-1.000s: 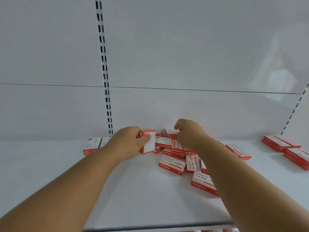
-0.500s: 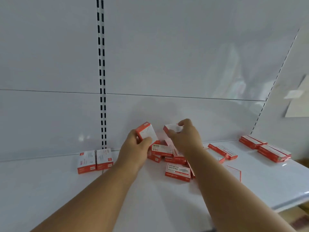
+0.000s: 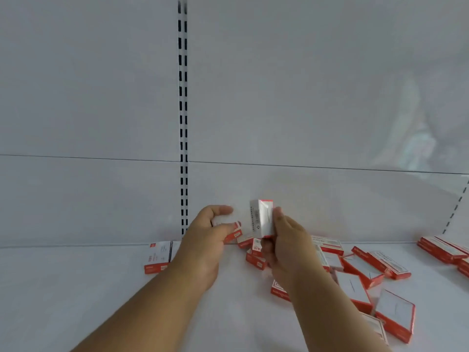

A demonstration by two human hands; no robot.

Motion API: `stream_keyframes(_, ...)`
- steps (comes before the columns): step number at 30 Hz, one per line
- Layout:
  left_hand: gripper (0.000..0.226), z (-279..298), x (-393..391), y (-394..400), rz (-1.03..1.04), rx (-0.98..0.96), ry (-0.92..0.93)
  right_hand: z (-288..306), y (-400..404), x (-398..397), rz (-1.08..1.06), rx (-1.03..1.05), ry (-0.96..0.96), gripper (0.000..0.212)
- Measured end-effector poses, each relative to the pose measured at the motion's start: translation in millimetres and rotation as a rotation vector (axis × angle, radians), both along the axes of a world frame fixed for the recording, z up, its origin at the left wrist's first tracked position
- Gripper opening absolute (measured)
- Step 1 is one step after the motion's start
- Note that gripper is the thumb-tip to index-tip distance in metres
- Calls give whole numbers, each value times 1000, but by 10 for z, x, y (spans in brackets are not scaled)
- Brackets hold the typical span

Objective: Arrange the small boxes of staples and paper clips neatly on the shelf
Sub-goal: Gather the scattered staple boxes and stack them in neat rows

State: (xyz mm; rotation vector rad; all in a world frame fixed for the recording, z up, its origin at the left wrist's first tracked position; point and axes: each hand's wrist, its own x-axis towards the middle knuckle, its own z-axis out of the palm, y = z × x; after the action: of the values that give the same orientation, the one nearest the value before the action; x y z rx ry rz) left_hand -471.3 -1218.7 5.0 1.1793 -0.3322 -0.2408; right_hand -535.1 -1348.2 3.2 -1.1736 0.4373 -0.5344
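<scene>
Gripping one small box (image 3: 228,231) in the left hand (image 3: 203,246) and another upright box (image 3: 262,218) in the right hand (image 3: 289,243), above loose boxes (image 3: 360,275) scattered on the shelf (image 3: 76,288), contents hidden.

Two hands, the left hand (image 3: 205,240) and the right hand (image 3: 289,240), each hold one red-and-white box; two boxes (image 3: 158,257) sit at centre left, more than a dozen boxes (image 3: 355,280) lie scattered lower right, exact number unclear
</scene>
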Motion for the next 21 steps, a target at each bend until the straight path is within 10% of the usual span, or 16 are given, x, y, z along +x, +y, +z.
stream_keyframes(5, 65, 40, -138, 464, 93, 344, -236, 25, 276, -51, 287, 174, -177, 15)
stream_keyframes(11, 48, 81, -73, 1127, -52, 446, -230, 142, 682, -100, 505, 204, -262, 12)
stream_keyframes(16, 35, -14, 102, 1568, -40, 796, -401, 9, 1159, -24, 397, 170, -282, 16)
stream_keyframes(21, 18, -139, 350, 1757, -116, 867, -390, -45, 1280, 33, 83, -307, 81, 31)
